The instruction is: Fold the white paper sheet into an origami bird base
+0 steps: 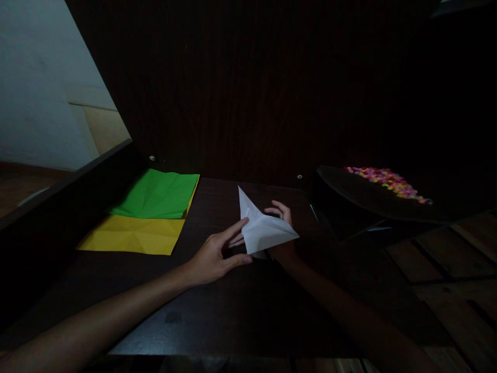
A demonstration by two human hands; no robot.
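A folded sheet of white paper with pointed corners is held up over the dark desk, one tip pointing up and away, another to the right. My left hand grips its left side, with the index fingertip on the paper and the thumb by the lower left corner. Behind and beneath the right part of the paper is my right hand, its fingers curled up past the far edge. The paper hides much of the right palm and thumb.
Green paper with creases lies over yellow paper on the desk at the left. A dark panel rises behind. To the right, a dark rounded object bears a strip of small multicoloured pieces.
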